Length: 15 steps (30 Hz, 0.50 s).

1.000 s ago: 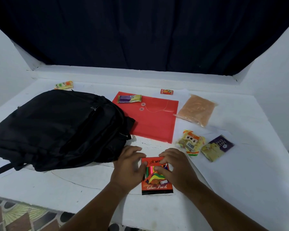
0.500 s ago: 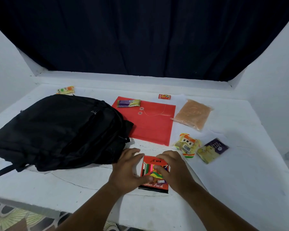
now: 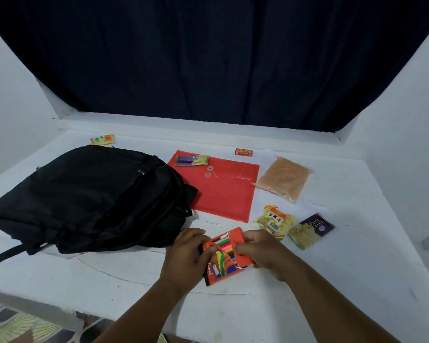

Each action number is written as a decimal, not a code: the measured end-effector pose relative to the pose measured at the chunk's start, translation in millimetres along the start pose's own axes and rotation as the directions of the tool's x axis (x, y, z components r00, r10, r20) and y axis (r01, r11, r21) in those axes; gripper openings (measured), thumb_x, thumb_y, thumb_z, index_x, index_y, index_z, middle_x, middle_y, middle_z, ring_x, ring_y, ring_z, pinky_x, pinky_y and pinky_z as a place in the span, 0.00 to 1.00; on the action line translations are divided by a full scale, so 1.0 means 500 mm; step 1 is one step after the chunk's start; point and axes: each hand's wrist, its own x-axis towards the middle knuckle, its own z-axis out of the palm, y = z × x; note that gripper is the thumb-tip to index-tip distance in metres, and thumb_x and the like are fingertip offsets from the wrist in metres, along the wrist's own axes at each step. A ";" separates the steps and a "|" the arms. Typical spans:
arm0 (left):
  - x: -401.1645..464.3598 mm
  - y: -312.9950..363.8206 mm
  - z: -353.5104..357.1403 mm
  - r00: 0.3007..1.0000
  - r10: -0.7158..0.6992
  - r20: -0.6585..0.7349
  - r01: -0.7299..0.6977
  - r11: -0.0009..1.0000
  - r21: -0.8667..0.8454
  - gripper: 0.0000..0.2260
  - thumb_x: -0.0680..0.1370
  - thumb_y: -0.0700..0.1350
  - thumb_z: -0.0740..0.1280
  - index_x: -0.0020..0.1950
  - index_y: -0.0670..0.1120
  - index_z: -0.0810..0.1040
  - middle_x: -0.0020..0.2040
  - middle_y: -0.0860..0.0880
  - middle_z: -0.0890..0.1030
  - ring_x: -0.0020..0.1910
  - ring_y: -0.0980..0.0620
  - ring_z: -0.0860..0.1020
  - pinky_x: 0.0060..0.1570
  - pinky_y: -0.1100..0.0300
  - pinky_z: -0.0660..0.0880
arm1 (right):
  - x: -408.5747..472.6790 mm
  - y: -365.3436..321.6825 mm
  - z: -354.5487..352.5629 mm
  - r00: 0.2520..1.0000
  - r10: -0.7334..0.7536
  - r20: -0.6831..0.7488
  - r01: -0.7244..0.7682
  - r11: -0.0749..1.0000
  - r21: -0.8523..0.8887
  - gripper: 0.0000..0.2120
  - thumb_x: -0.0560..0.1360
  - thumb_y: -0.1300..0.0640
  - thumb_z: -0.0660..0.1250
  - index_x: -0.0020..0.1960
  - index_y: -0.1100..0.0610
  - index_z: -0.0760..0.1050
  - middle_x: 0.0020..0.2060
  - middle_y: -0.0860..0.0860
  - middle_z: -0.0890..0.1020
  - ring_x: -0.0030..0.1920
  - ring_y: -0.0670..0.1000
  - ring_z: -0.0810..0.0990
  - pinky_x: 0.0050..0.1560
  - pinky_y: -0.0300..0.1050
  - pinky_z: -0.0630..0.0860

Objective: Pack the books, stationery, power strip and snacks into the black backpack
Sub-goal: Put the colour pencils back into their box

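Both hands hold the colour pencil box over the worktop: left hand grip on its left edge, right hand grip pinching its flap. Black backpack lies left of the grip, red folder beyond.

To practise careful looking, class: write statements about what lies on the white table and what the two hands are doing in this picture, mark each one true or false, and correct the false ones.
1. Both hands hold the colour pencil box. True: the left hand and right hand grip it.
2. The black backpack stands upright. False: it lies flat on the table.
3. A small purple-and-yellow packet lies on the red envelope folder. True.
4. The pencil box is sealed shut. False: its flap is open and pencils show.
5. The clear bag of brownish snack is inside the backpack. False: it lies right of the folder.
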 end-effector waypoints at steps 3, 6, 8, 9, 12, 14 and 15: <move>-0.002 0.019 -0.012 0.998 -0.033 -0.052 0.024 0.984 -0.178 0.18 0.79 0.60 0.64 0.59 0.50 0.81 0.58 0.59 0.80 0.60 0.62 0.76 0.58 0.56 0.78 | -0.009 0.002 0.015 0.999 -0.030 -0.012 0.032 0.982 0.184 0.08 0.78 0.57 0.68 0.56 0.52 0.78 0.47 0.50 0.86 0.44 0.49 0.86 0.44 0.47 0.84; -0.002 0.046 -0.036 0.983 0.068 -0.173 -0.115 0.954 -0.276 0.11 0.80 0.44 0.66 0.61 0.49 0.79 0.58 0.62 0.79 0.59 0.60 0.78 0.56 0.60 0.77 | -0.007 0.002 0.032 0.994 -0.069 -0.090 0.093 0.950 0.298 0.07 0.79 0.60 0.66 0.56 0.52 0.77 0.46 0.50 0.86 0.44 0.51 0.87 0.46 0.52 0.84; 0.000 0.051 -0.061 0.949 0.141 -0.282 -0.212 0.947 -0.240 0.12 0.79 0.43 0.65 0.60 0.45 0.80 0.57 0.59 0.81 0.56 0.59 0.80 0.52 0.59 0.79 | -0.003 -0.008 0.037 0.977 -0.095 -0.191 0.161 0.918 0.363 0.07 0.79 0.61 0.64 0.56 0.54 0.78 0.43 0.50 0.86 0.42 0.50 0.87 0.44 0.50 0.84; 0.006 0.049 -0.077 0.930 0.164 -0.330 -0.239 0.950 -0.201 0.11 0.78 0.43 0.65 0.59 0.43 0.81 0.56 0.55 0.82 0.55 0.56 0.81 0.50 0.56 0.80 | -0.002 -0.017 0.038 0.966 -0.106 -0.236 0.196 0.897 0.397 0.07 0.80 0.62 0.64 0.55 0.55 0.78 0.43 0.50 0.86 0.41 0.50 0.87 0.42 0.50 0.84; 0.034 0.018 -0.136 0.883 0.200 -0.424 -0.215 0.977 0.013 0.09 0.76 0.38 0.68 0.55 0.41 0.82 0.53 0.51 0.82 0.53 0.50 0.80 0.52 0.55 0.77 | 0.005 -0.048 0.044 0.933 -0.121 -0.340 0.278 0.842 0.463 0.06 0.80 0.62 0.63 0.53 0.54 0.78 0.43 0.50 0.87 0.43 0.52 0.87 0.44 0.54 0.84; 0.064 -0.007 -0.178 0.925 0.092 -0.370 -0.029 0.984 0.173 0.12 0.74 0.44 0.71 0.57 0.45 0.82 0.56 0.50 0.80 0.55 0.46 0.76 0.55 0.49 0.74 | 0.010 -0.070 0.051 0.914 -0.129 -0.385 0.322 0.808 0.493 0.07 0.80 0.62 0.63 0.52 0.53 0.78 0.44 0.49 0.87 0.44 0.52 0.87 0.44 0.52 0.84; 0.077 -0.019 -0.194 0.948 -0.031 -0.318 0.112 0.964 0.241 0.15 0.74 0.49 0.72 0.60 0.47 0.81 0.60 0.50 0.79 0.59 0.44 0.75 0.58 0.47 0.72 | 0.012 -0.081 0.055 0.909 -0.138 -0.394 0.337 0.798 0.499 0.08 0.80 0.62 0.64 0.53 0.52 0.78 0.45 0.50 0.87 0.45 0.52 0.87 0.43 0.51 0.84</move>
